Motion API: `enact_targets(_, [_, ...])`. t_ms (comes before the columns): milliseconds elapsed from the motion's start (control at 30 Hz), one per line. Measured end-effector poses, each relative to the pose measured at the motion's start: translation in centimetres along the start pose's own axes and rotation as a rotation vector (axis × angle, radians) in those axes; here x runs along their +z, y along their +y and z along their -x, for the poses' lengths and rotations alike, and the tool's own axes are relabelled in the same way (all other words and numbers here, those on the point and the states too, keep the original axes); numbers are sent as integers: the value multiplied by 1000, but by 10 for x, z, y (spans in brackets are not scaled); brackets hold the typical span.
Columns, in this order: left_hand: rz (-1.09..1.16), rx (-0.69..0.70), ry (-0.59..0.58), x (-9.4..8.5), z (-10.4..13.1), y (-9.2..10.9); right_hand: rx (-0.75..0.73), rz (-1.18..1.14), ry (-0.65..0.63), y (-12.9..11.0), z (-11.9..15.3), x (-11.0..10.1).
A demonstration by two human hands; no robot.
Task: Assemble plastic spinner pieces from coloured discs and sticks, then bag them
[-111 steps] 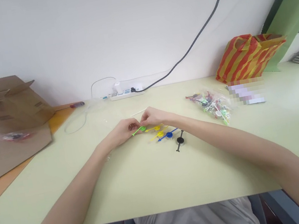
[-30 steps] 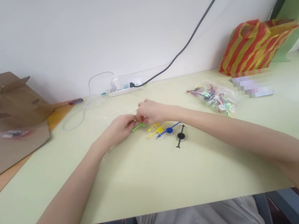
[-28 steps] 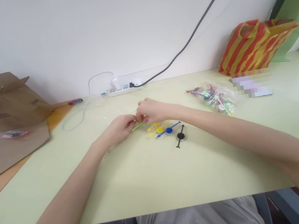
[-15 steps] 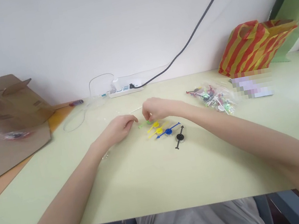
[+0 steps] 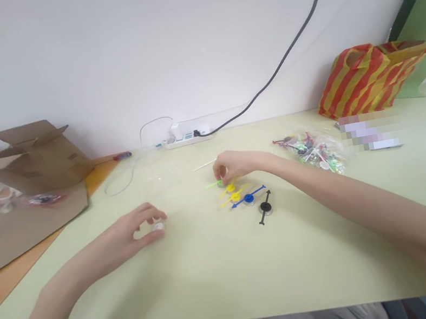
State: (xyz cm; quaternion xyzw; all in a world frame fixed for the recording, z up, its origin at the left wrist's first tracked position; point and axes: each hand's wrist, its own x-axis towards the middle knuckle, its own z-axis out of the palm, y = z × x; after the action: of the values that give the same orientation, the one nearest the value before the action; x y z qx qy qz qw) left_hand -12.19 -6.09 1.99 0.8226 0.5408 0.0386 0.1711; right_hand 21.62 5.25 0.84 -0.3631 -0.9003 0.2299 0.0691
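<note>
On the table, my left hand curls thumb and fingers around a small clear round plastic piece. My right hand pinches a light green arrow spinner, whose round hub is partly hidden under the fingertips. Just in front of that hand lie two yellow arrow spinners, one behind the other. A blue arrow spinner and a black arrow spinner continue the slanting row towards me, each on a clear round base.
A clear bag of mixed spinner parts lies right, before a red-and-yellow striped bag. A thin pale stick lies behind my right hand. A power strip stands by the wall; an open cardboard box is left.
My left hand has moved left and towards me, away from the green spinner, to the small clear piece. My right hand stays at the green spinner. The view has shifted slightly.
</note>
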Motion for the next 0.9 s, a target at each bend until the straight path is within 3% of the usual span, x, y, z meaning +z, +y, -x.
enact_targets(100, [-2,-36,-39,8,16,-10,-37,33,-7,14,-13,-6])
enact_targets(200, [5,-65,-35,11,12,-12,19,140,81,25,-37,-8])
enact_targets(367, [18,32,-18,8,-22,2,90,239,191,31,-77,6])
enact_targets(500, [-36,99,7,2,-52,22,115,251,227,30,-86,20])
enact_targets(600, [-61,121,32,-2,-70,38,127,231,270,29,-77,18])
enact_targets(700, [-12,166,104,-6,-79,55,124,180,350,27,-57,3])
enact_targets(833, [127,293,215,-2,-82,82,79,50,509,18,-12,-18])
enact_targets(900, [186,339,287,6,-84,97,34,-208,609,9,19,-18])
